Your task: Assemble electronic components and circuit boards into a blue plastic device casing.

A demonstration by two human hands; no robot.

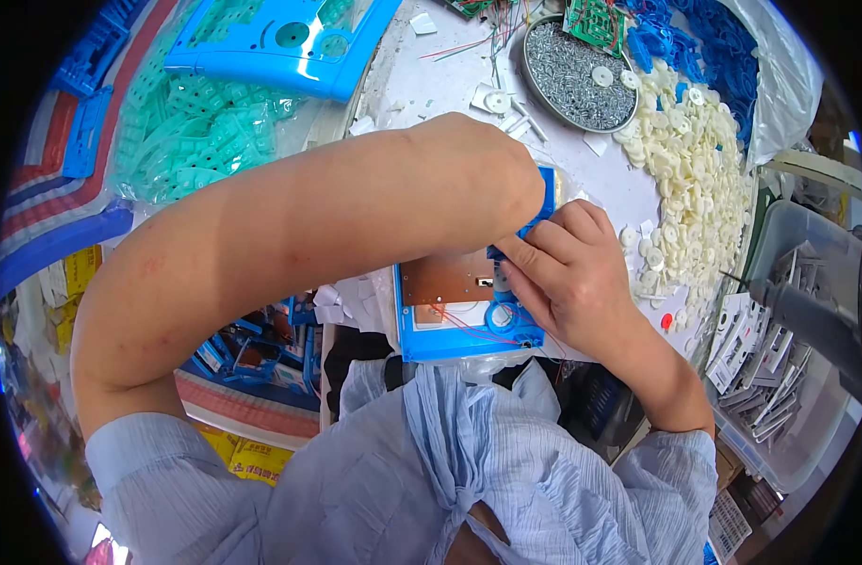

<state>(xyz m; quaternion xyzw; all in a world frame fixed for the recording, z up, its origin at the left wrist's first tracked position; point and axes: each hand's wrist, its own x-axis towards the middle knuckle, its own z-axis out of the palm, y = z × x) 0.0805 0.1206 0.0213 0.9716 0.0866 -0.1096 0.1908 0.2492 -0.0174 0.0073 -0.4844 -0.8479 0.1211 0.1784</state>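
A blue plastic housing (407, 341) lies in front of me, with a brown circuit board (440, 282) and thin red wires inside it. My left forearm reaches across it, and my left hand (483, 169) is bent over the housing's far part. Its fingers are hidden under the hand. From the right, my right hand (577, 273) comes to the housing's right side. Its thumb and index finger are closed together beside a small blue edge. What lies between those fingertips is hidden by the hands.
Beyond my hands stands a round tray (530, 80) of small screws, with a green circuit board (596, 26) on it. Cream plastic discs (690, 179) are heaped at right. Teal parts (205, 127) lie under a blue panel (290, 47) at left. A clear bin (817, 414) sits at right.
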